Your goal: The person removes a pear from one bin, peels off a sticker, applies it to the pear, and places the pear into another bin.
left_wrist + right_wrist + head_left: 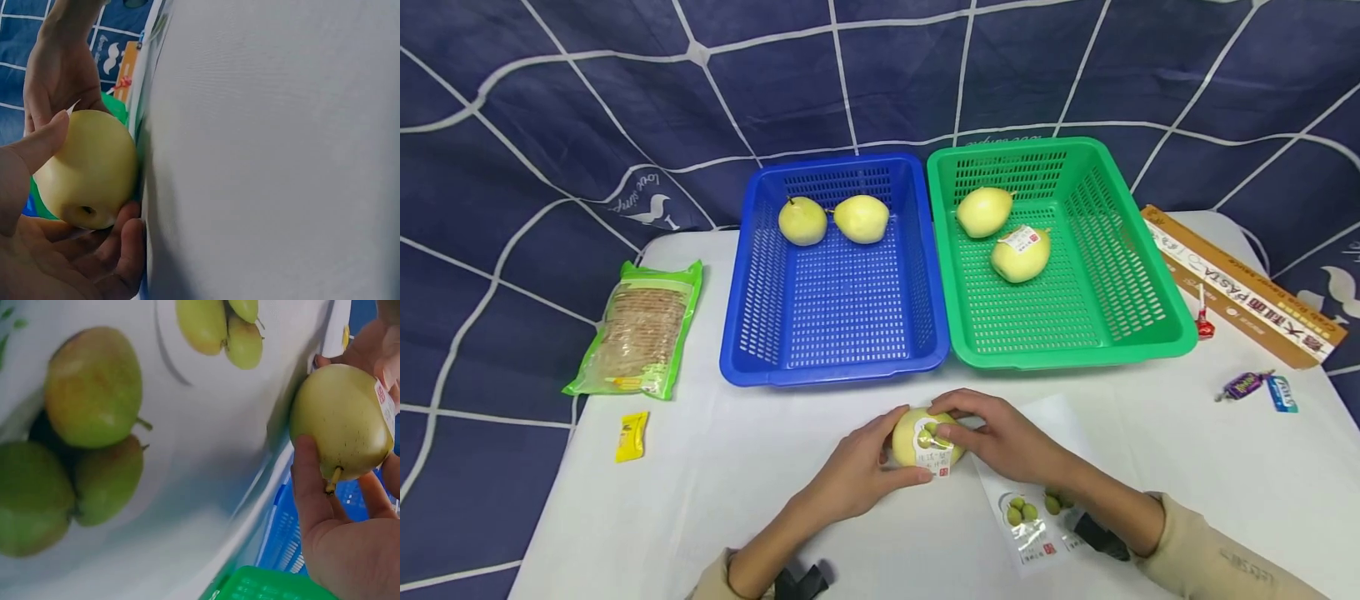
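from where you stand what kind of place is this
Probably a staged sorting table, not a kitchen: a white-covered table against a hung navy sheet, a blue basket and a green basket holding pears, and both hands around a labelled pear.

A yellow pear (87, 169) sits cupped in the left hand (56, 250), its thumb along the upper left side and its fingers (122, 250) curled under the dimpled end; the right hand (59, 69) touches the fruit from above; the pale worktop (275, 156) fills the right side; slivers of green and blue basket show behind the pear.
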`<state>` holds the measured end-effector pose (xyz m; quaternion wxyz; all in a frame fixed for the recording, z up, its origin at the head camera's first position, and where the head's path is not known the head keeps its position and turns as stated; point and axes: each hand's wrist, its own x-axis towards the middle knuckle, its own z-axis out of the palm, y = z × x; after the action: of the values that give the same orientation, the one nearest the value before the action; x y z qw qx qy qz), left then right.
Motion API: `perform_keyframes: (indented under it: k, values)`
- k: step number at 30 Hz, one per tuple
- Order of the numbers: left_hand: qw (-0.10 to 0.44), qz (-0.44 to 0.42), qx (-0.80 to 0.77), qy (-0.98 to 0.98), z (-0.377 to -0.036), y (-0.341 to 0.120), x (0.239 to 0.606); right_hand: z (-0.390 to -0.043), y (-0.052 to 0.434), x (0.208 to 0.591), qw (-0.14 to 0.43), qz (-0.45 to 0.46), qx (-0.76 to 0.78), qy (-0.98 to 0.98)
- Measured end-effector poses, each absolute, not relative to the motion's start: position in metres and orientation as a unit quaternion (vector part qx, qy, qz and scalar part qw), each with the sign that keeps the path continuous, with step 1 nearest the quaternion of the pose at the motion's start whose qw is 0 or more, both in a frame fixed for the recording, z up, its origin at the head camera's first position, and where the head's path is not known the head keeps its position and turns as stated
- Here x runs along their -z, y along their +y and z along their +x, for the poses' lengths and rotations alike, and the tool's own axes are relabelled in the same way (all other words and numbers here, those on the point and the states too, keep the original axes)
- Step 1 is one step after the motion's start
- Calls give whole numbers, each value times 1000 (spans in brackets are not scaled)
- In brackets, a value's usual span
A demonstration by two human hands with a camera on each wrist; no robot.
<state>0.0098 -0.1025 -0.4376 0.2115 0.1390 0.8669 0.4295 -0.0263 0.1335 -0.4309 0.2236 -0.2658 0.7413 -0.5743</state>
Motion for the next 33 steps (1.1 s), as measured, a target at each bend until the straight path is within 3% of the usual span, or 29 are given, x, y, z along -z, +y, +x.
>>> perform_keyframes:
  k: [20,33]
  values:
    - [166,164,-522,820,10,-100,440,-32,139,427,315,-219,594,707]
    - [127,202,-550,800,14,-97,440,-30,141,429,333,-166,626,685]
